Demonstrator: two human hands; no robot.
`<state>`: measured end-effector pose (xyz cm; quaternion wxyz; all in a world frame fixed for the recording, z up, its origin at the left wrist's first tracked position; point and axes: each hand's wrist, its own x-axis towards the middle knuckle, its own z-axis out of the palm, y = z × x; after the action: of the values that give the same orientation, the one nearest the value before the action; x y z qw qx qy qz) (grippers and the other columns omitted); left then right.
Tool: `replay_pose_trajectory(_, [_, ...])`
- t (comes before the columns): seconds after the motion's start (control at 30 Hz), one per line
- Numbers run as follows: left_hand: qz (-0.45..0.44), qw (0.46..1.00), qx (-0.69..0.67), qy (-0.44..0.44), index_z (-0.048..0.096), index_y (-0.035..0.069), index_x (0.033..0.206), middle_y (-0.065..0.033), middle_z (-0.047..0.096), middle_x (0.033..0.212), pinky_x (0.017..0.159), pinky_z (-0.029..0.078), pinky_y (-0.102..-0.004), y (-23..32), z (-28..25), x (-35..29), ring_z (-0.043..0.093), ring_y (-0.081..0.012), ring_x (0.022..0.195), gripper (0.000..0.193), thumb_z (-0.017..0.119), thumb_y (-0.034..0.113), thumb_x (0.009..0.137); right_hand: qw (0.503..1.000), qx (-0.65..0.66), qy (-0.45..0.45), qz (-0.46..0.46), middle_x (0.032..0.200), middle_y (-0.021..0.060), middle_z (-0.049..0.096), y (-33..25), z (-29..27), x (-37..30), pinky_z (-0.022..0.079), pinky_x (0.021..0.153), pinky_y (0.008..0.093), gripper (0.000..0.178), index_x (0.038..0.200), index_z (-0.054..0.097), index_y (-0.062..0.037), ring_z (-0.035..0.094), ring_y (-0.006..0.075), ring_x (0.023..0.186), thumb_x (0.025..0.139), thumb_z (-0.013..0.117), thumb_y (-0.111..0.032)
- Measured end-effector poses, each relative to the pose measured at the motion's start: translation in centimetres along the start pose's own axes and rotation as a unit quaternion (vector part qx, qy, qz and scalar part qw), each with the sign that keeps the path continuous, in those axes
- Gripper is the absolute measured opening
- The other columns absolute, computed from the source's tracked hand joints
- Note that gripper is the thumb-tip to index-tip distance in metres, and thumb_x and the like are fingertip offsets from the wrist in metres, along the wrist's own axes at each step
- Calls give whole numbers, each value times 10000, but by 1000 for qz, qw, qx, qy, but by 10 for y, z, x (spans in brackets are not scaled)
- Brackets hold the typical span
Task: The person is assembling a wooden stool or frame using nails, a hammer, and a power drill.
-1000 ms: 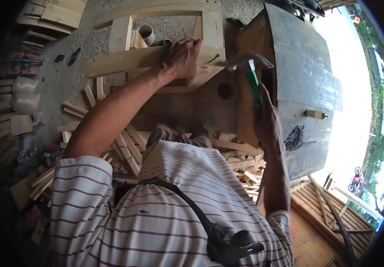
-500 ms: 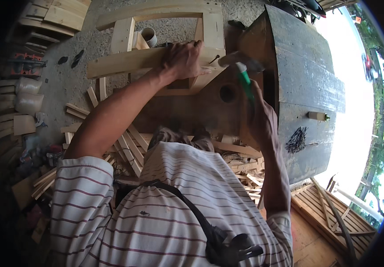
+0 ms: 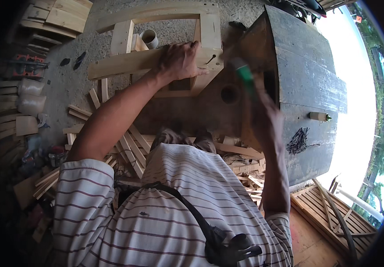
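Note:
A wooden frame (image 3: 125, 63) of pale boards stands in front of me. My left hand (image 3: 181, 60) is closed over its near board, close to the right corner. Just right of that hand a dark nail (image 3: 210, 59) sticks up at a slant from the wood. My right hand (image 3: 265, 113), smeared by motion, is wrapped round a hammer (image 3: 244, 73) with a green handle. The hammer's head is blurred and hardly shows; it is to the right of the nail, apart from it.
To the right is a dark-topped workbench (image 3: 308, 66) bearing a pile of nails (image 3: 298, 140) and a small bottle (image 3: 320, 116). Loose wooden strips (image 3: 129, 151) lie around my feet. A pale pipe piece (image 3: 149, 38) stands behind the frame's near board. A slatted wooden panel (image 3: 321, 213) lies at lower right.
The hammer has moved away from the nail, and my right hand has shifted slightly right and down. The nail seems to show a little less. My left hand keeps its hold.

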<state>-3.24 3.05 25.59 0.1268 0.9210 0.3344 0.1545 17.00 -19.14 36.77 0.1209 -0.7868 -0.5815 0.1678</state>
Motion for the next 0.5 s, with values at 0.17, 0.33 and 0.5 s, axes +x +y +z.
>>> replay_pose_trajectory(0.17, [3,1000,9,5,568,-3,1082,-209,702,950,765,573,-477,4,-3,-2,713,-387,871,737,856,550,690,964,183,192,13,995,175,708,43,34,-22,556,667,411,507,1502,405,-115,717,337,832,1012,536,-125])
replay_pose_trajectory(0.33, [28,999,-10,14,574,9,1096,-204,702,955,779,568,-474,4,-4,-2,705,-390,888,742,839,575,697,841,474,229,126,753,2,568,61,15,-21,398,439,208,416,1452,460,-78,506,38,514,1053,519,-177])
replay_pose_trajectory(0.5, [7,1000,17,-15,581,24,1085,-201,712,937,776,564,-481,5,-3,2,707,-400,876,747,857,581,672,740,606,246,158,740,-5,562,122,18,-4,415,421,221,301,1309,528,-88,519,63,509,1056,540,-251])
